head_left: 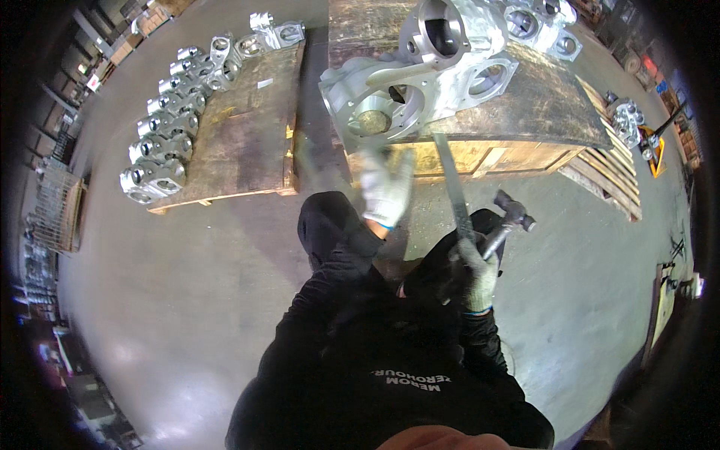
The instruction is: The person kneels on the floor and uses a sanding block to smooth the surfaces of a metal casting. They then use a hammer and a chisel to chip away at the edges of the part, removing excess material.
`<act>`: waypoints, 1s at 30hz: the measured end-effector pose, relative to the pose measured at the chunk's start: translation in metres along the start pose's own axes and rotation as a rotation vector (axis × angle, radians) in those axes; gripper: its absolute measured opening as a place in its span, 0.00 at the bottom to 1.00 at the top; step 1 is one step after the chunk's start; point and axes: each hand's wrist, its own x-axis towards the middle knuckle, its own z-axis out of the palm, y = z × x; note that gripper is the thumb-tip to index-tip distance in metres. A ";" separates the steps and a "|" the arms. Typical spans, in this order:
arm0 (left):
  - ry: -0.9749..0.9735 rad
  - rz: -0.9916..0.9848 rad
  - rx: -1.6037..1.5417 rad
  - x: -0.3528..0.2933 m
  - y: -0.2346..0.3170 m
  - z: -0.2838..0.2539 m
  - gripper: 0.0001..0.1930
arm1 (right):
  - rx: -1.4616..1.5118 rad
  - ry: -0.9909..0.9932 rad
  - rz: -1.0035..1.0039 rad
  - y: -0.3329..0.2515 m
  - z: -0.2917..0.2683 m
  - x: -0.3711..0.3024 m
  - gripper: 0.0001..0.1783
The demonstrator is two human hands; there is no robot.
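Observation:
A large silver metal casting (420, 94) with round bores and flat flanges lies on a worn wooden crate top, its near end close to the front edge. My left hand (388, 191), in a white knit glove, is raised just below that near end. It is smeared by motion, but the fingers look stretched out and nothing shows in them; contact with the casting cannot be made out. My right hand (478, 281), also gloved, is closed over my right thigh. It grips a hammer (511, 215) together with a long flat file (452, 184), which points up toward the crate.
Several smaller silver castings (161, 124) line the left side of a low wooden platform (247, 127). Behind the large casting sits another casting (551, 22). A slatted pallet (607, 176) juts out right of the crate, near a yellow pallet truck (656, 156). A wire cage (56, 202) stands far left.

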 end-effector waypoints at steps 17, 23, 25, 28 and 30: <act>-0.056 -0.091 0.669 0.056 -0.018 -0.048 0.34 | 0.032 0.267 -0.102 -0.044 -0.006 0.009 0.07; -0.398 0.023 0.277 0.096 -0.057 -0.083 0.26 | 0.023 0.246 -0.031 -0.053 -0.027 0.021 0.07; -0.422 -0.072 -0.090 0.136 -0.088 -0.096 0.25 | -0.013 0.234 -0.015 -0.058 -0.033 0.022 0.08; -0.457 0.241 0.371 0.215 -0.126 -0.114 0.30 | 0.005 0.184 0.005 -0.063 -0.033 0.026 0.06; -0.192 -0.101 0.608 0.232 -0.137 -0.106 0.33 | -0.014 0.144 -0.021 -0.065 -0.029 0.031 0.06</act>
